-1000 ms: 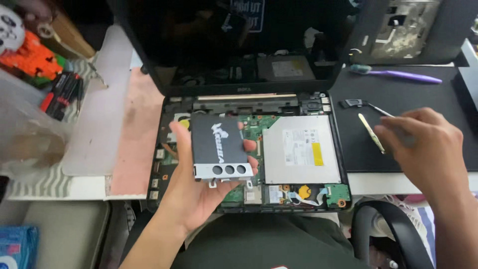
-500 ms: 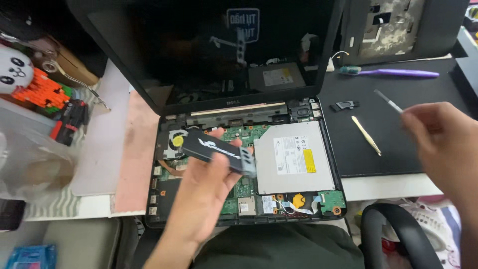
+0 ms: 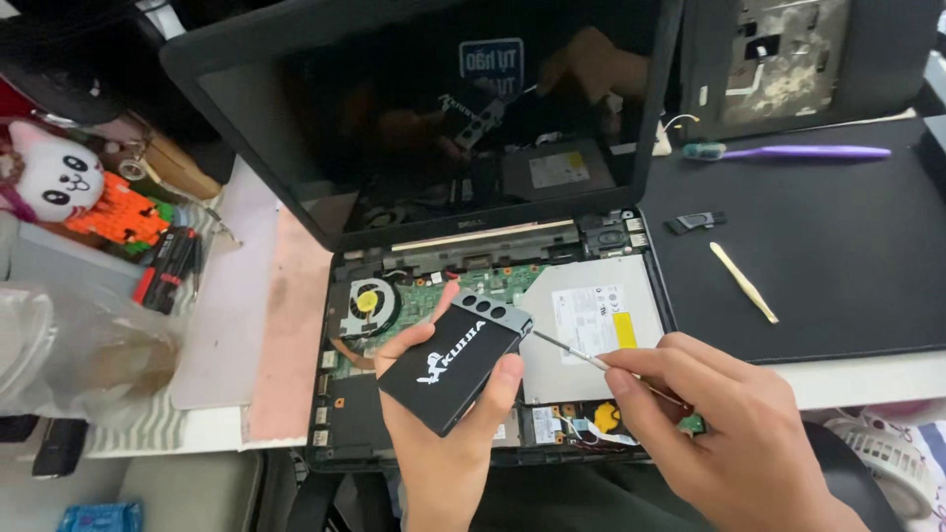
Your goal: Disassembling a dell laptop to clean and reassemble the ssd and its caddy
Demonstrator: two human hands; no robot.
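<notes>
My left hand (image 3: 434,433) holds a black flat drive in a grey metal bracket (image 3: 455,363) tilted above the opened laptop base (image 3: 340,433). My right hand (image 3: 719,424) grips a thin screwdriver (image 3: 572,353), whose tip touches the bracket's right edge. Under them lie the green circuit board (image 3: 434,296), a round fan with a yellow centre (image 3: 369,305) and the silver optical drive (image 3: 591,325). The laptop's dark screen (image 3: 414,108) stands open behind.
A black mat (image 3: 838,266) on the right carries a cream pry stick (image 3: 744,283), a small black part (image 3: 696,222) and a purple toothbrush (image 3: 788,153). A removed laptop cover (image 3: 788,59) lies beyond. Left: pink mat (image 3: 291,325), red-handled tools (image 3: 168,268), white plush toy (image 3: 64,182), clear plastic bag (image 3: 69,355).
My right hand came from the mat on the right to the drive, bringing the screwdriver tip to its bracket. My left hand turned and tilted the drive.
</notes>
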